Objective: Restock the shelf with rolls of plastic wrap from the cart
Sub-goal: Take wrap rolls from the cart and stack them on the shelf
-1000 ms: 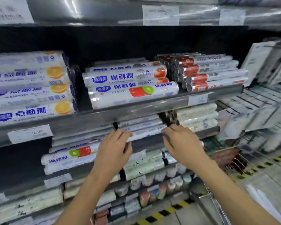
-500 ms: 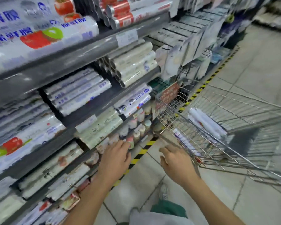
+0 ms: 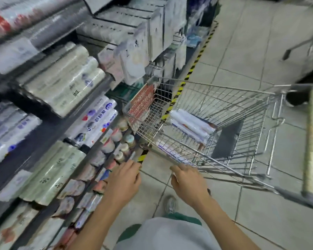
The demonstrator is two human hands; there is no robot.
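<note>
My left hand [image 3: 124, 179] and right hand [image 3: 189, 183] have both come down from the shelf [image 3: 49, 127]. A second ago they were up against the stocked rolls on a middle tier. Now they hang low in front of me, over the floor between the shelf front and the cart [image 3: 224, 105]. Both are empty, with the fingers loose and slightly bent and nothing pinched or carried.

The left hand sits just beside the lower shelf edge. The right hand's fingertips are close to the near corner of the cart, though I cannot tell whether they touch the wire.

My view has swung too, away from the tiers and down to the right, so the cart now fills the right half of the picture. Inside it, a small stack of white rolls [image 3: 192, 123] lies on the basket floor toward the shelf side, well ahead of my right hand. The shelf rolls [image 3: 65, 83] to my left are blurred by the turn, but they look packed in rows.

I read this as one placement finished and the next fetch starting. The remaining stock is in the cart, so the next move should be a forward reach over the near rim. The rolls lie deep in the basket, so I would lean in rather than stretch.
</note>
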